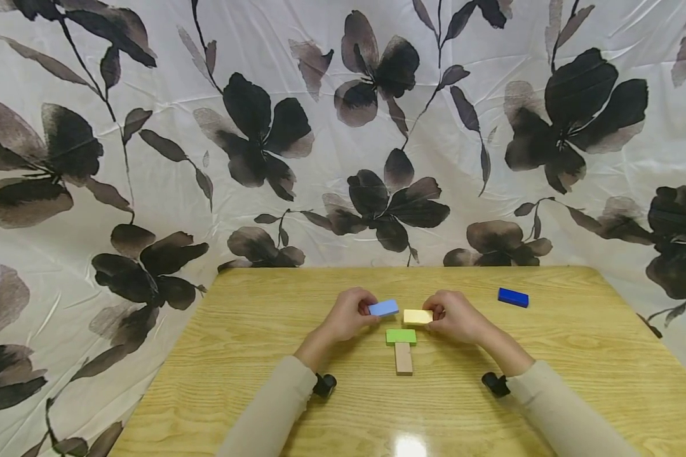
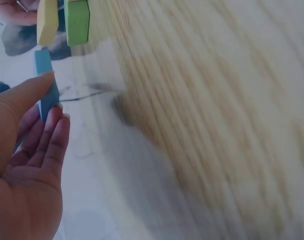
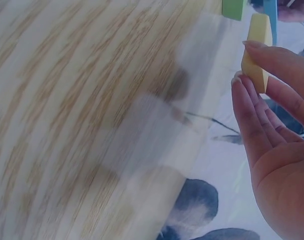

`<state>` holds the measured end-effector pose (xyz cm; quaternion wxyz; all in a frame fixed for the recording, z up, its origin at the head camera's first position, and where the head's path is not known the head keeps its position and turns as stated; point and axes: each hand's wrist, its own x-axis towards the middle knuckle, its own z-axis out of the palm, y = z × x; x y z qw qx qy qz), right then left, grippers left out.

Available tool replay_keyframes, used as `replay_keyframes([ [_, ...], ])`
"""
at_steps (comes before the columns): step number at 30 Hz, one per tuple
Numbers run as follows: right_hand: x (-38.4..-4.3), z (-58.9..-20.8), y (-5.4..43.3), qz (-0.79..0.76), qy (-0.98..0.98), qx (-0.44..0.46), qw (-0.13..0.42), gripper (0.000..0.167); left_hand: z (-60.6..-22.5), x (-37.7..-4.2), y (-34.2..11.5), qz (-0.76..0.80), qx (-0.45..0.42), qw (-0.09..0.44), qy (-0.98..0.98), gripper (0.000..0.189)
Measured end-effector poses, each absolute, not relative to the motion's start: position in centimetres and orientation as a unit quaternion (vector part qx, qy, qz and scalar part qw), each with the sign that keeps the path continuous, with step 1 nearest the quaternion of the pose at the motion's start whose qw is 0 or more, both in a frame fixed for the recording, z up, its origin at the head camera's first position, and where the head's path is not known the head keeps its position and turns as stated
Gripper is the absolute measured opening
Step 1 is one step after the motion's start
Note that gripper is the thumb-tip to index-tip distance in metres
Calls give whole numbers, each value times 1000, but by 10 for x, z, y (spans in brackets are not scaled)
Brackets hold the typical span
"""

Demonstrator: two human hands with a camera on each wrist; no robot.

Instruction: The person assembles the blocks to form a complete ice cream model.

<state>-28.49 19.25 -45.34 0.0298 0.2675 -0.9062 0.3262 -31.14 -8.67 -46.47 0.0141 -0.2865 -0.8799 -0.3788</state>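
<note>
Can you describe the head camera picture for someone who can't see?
The left hand holds a light blue block, the right hand a yellow block, at a wooden table. Nearer the camera, a green block and tan block form a T; a dark blue block lies off right.

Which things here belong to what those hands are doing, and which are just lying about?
Seemingly in the job:
light-blue rectangular block, in the grip of the left hand
pale-yellow rectangular block, in the right hand
green rectangular block
tan rectangular block

Apparently just there:
dark-blue rectangular block, untouched, possibly for later
white flowered cloth, backdrop
</note>
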Motion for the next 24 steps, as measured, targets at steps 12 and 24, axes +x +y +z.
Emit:
replay_keyframes([
  [12,-286,-454,186,324,-902,285,29,22,-461,-310,-79,-365,-281,14,-888,25],
  [24,-290,-457,183,317,-902,293,31,20,-461,-312,-74,-354,-283,19,-891,24],
])
